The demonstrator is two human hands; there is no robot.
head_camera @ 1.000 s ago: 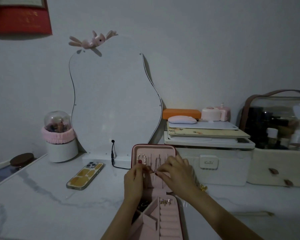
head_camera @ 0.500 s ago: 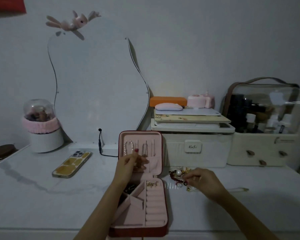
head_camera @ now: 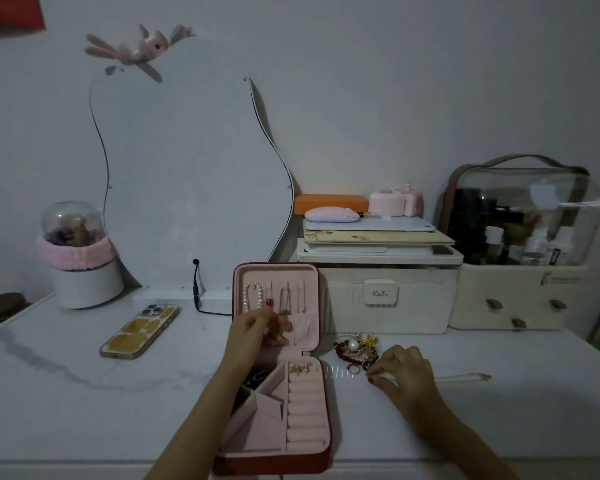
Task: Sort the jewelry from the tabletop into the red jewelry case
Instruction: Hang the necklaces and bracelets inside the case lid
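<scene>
The step in hand appears to be the pick-up of the next piece for the open red jewelry case with pink velvet lining (head_camera: 317, 344), which is standing near the front edge of the white marble-veined tabletop (head_camera: 84, 403) with its lid propped upright.

The right hand (head_camera: 400, 370) is reaching to the near edge of the tangled heap of jewelry, dark red beads, gold pieces and a pearl (head_camera: 355, 349), lying on the tabletop just right of the case. Its fingers are curling together, thumb and forefinger closing in a pinch at the heap's near right corner; whether a piece is already caught between them cannot be told, as the item is too small and the light too dim.

The left hand (head_camera: 253, 329) is resting against the inside of the lid, below the white pearl strand (head_camera: 252, 296) and the thin hanging chains (head_camera: 288, 296). Its fingers are bent and bunched at the lid's pink pocket; whether they are pinching a chain or merely steadying the lid cannot be told.

In the tray, gold pieces (head_camera: 300, 368) are lying above the pink ring rolls (head_camera: 305, 410), and dark items are occupying the left compartment.

Judgement: the next move is calling for a clean separation of one piece from the heap without dragging the rest, then a short carry leftward to a free compartment. The tangle is the main risk.
</scene>
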